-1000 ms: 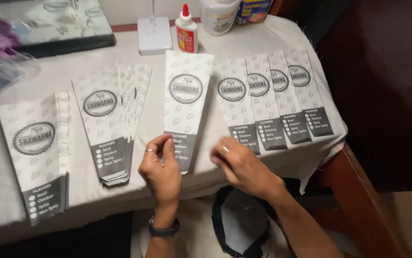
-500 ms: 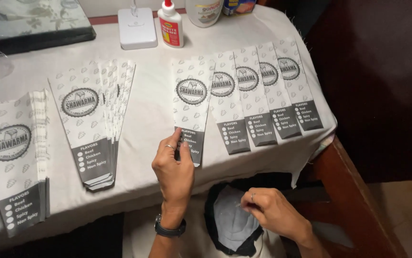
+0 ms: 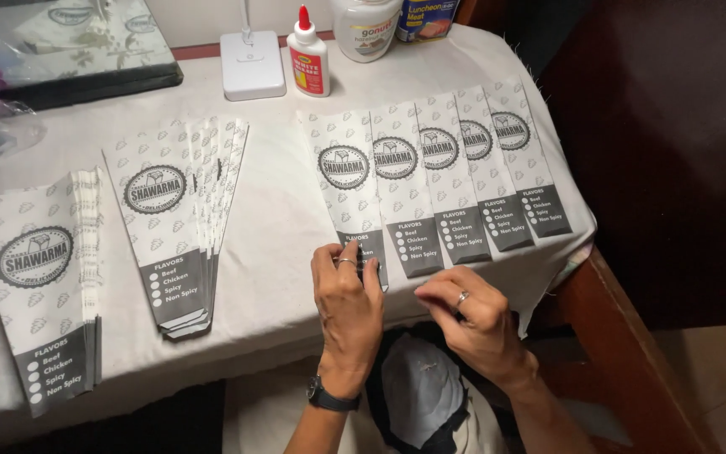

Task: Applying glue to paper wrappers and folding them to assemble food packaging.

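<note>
Bench (image 3: 279, 210) draped in white cloth, wide and flat. Two fanned stacks of printed paper sleeves (image 3: 174, 240) at left; overlapping row of five at right. Leftmost sleeve (image 3: 346, 181) of the row: light, thin, floppy, probably easily creased, best pinched at the dark near end. Left hand (image 3: 348, 307) flat on that end, fingers together. Right hand (image 3: 472, 315) loosely curled just beside, holding nothing visible.

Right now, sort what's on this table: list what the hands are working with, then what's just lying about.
In hand:
- left hand, pressing the leftmost sleeve
- right hand, at the table edge
- row of five printed paper sleeves
- two fanned sleeve stacks

Lying about:
- glue bottle
- white lamp base
- white jar
- tin
- dark tray
</note>
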